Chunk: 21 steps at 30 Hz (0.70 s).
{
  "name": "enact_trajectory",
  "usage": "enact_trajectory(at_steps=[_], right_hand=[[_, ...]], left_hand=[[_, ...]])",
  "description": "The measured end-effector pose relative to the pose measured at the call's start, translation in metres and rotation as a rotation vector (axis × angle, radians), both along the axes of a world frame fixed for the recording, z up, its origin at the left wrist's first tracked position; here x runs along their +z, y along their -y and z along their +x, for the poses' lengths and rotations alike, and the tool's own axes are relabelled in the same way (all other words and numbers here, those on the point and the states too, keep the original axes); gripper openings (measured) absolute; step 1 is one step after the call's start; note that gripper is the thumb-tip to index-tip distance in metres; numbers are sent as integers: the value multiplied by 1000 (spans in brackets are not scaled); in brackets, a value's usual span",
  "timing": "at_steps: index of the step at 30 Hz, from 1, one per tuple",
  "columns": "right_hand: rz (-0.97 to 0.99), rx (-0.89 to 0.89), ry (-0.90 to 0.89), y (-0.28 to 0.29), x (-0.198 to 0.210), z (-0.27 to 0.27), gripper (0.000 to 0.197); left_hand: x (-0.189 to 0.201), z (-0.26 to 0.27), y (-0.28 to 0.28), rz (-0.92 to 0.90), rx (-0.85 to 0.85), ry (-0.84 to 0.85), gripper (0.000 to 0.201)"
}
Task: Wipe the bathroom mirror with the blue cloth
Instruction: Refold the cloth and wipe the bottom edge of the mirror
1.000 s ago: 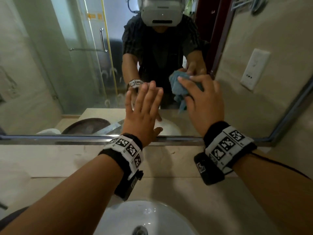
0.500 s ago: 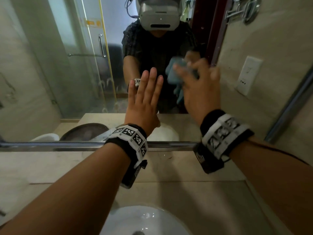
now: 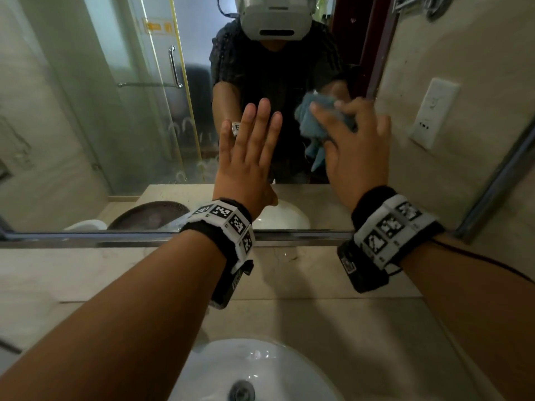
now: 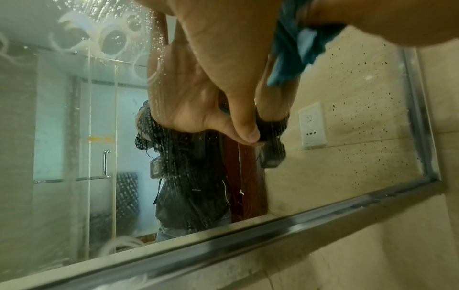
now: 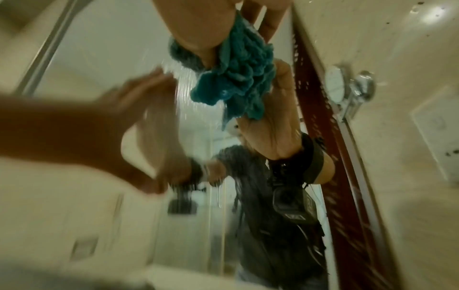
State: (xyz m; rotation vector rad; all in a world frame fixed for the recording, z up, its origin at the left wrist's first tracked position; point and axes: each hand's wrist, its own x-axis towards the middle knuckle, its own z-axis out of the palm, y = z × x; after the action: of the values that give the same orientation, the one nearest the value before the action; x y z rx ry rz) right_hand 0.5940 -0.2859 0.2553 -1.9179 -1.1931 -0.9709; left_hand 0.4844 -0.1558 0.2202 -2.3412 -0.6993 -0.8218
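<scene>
Bare forearms. Each wrist wears a black band (image 3: 228,227) with white panels of black square-code markers; small black camera box (image 3: 363,273) underneath. Thin dark cable (image 3: 492,261) along right forearm. Reflection: white headset (image 3: 275,18), dark, possibly checked short-sleeved shirt (image 3: 278,70).

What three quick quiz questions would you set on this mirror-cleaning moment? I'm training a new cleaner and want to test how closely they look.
1. True or false: the blue cloth is bunched in the right hand against the mirror.
2. How is the left hand placed? A) curled round a spray bottle B) flat, fingers straight, at the glass C) resting in the sink
3. Fill in: in the left wrist view, dark ____ dot the glass near the reflected wall socket.

Key: 1 true; 2 B; 3 specks.
</scene>
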Motion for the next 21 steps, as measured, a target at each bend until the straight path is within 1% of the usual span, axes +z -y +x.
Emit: enact_trajectory(at_steps=[1, 2, 4, 6, 7, 8, 10, 11, 12, 13, 15, 16, 18, 19, 20, 21], right_hand=[[-69, 25, 44, 0, -15, -2, 44], [-118, 61, 50, 1, -33, -1, 40], [-187, 111, -58, 3, -67, 2, 26], [-259, 124, -50, 6, -101, 5, 29], [-271, 150, -126, 10, -113, 6, 32], [-287, 129, -144, 14, -123, 8, 34], [-360, 112, -56, 24, -137, 11, 36], [-391, 106, 30, 27, -141, 14, 36], [-381, 104, 54, 30, -147, 17, 36], [-387, 82, 54, 33, -151, 17, 35], [-355, 89, -5, 32, -156, 19, 26], [-399, 46, -12, 32, -159, 20, 24], [-438, 44, -38, 32, -163, 21, 18], [-400, 55, -2, 34, -165, 22, 15], [-350, 79, -40, 35, -168, 26, 16], [-320, 78, -13, 37, -168, 27, 21]], left_hand=[[0, 0, -1, 4, -6, 3, 146], [1, 0, 0, 4, -13, 8, 144], [0, 0, 5, -14, -39, 35, 134], [-10, 0, 13, -29, -72, 52, 122], [-21, -1, 17, -17, -87, 24, 120], [-34, -2, 22, 0, -104, -25, 120], [-64, -6, 27, 4, -133, -107, 117], [-74, -7, 26, -10, -135, -111, 115], [-82, -5, 25, -31, -138, -99, 112], [-87, -1, 23, -54, -139, -84, 109], [-93, 8, 22, -94, -154, -56, 106], [-96, 13, 22, -114, -158, -37, 105], [-102, 22, 23, -148, -151, 12, 105], [-105, 25, 23, -159, -141, 30, 105], [-107, 27, 23, -164, -130, 37, 105], [-108, 29, 23, -167, -121, 36, 106]])
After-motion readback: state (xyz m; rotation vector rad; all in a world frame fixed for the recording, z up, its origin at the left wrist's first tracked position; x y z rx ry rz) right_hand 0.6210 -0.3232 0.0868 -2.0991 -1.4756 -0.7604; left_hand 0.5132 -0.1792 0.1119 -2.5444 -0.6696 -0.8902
